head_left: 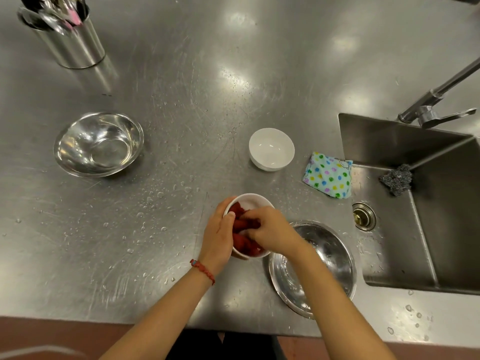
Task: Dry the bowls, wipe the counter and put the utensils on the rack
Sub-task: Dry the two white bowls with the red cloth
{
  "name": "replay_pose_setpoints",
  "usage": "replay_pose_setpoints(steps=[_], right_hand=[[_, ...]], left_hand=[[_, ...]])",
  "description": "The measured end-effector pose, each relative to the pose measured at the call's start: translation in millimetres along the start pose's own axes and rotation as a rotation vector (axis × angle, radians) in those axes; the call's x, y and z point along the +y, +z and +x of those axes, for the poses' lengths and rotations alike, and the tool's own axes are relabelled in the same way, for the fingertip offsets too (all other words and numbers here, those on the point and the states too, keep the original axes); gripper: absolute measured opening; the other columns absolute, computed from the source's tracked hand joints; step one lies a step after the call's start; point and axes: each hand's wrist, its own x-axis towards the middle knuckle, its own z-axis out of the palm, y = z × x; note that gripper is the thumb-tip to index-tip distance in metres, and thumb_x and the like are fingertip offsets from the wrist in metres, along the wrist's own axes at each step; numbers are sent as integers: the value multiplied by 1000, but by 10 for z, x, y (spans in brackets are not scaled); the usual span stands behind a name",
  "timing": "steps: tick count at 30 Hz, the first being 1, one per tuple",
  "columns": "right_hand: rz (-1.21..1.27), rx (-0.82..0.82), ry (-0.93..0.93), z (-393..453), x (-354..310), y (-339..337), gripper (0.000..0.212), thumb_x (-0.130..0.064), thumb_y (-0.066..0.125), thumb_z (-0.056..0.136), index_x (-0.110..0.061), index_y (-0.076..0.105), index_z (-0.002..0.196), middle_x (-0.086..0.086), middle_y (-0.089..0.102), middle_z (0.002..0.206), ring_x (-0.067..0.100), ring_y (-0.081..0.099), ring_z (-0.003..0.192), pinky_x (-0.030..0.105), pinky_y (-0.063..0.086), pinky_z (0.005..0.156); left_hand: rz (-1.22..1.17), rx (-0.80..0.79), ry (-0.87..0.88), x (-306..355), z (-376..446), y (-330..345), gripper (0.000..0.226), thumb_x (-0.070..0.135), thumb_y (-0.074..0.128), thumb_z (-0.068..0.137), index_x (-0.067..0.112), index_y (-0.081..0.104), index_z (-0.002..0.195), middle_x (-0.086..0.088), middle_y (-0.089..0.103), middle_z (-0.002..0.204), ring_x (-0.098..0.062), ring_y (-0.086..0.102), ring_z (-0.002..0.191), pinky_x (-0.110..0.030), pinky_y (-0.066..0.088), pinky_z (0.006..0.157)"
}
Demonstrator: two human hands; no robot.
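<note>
My left hand [217, 237] grips the left rim of a small white bowl [249, 200] held near the counter's front. My right hand [270, 229] pinches a red cloth [244, 240] that is bunched inside that bowl. A second white bowl [271, 149] stands empty farther back. One steel bowl [98, 144] sits at the left. Another steel bowl [330, 253] lies under my right forearm. A steel holder [75, 45] with several utensils stands at the back left.
Water drops speckle the steel counter [181, 100]. A dotted cloth [328, 175] lies at the sink's edge. The sink [428, 216] at the right holds a steel scourer [396, 179], with the tap [436, 100] above it. The counter's front edge runs along the bottom.
</note>
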Motion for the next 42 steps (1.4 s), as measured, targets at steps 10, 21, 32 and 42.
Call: replay_pose_setpoints(steps=[10, 21, 32, 42], right_hand=[[-243, 236, 146, 110, -52, 284, 28, -6, 50, 83, -8, 60, 109, 13, 64, 110, 29, 59, 96, 19, 39, 68], [536, 453, 95, 104, -5, 134, 23, 0, 61, 82, -11, 67, 102, 16, 70, 98, 30, 65, 94, 40, 51, 86], [758, 701, 33, 141, 255, -91, 27, -3, 61, 84, -20, 62, 106, -1, 68, 88, 6, 65, 79, 14, 54, 68], [787, 756, -40, 437, 576, -628, 30, -8, 62, 84, -36, 63, 94, -9, 68, 91, 0, 66, 83, 10, 51, 66]], left_hand=[[27, 26, 9, -77, 113, -84, 37, 25, 35, 80, 32, 56, 109, 10, 61, 105, -1, 56, 98, -5, 42, 77], [41, 27, -10, -229, 378, -289, 26, 19, 32, 98, 31, 51, 111, 12, 56, 107, 8, 53, 95, 4, 36, 71], [312, 77, -82, -306, 639, -337, 26, 19, 38, 96, 19, 59, 110, -3, 61, 94, -20, 54, 84, -28, 44, 68], [495, 107, 9, -39, 1131, -335, 31, 25, 48, 92, 19, 50, 62, 5, 48, 58, -14, 44, 58, -28, 33, 57]])
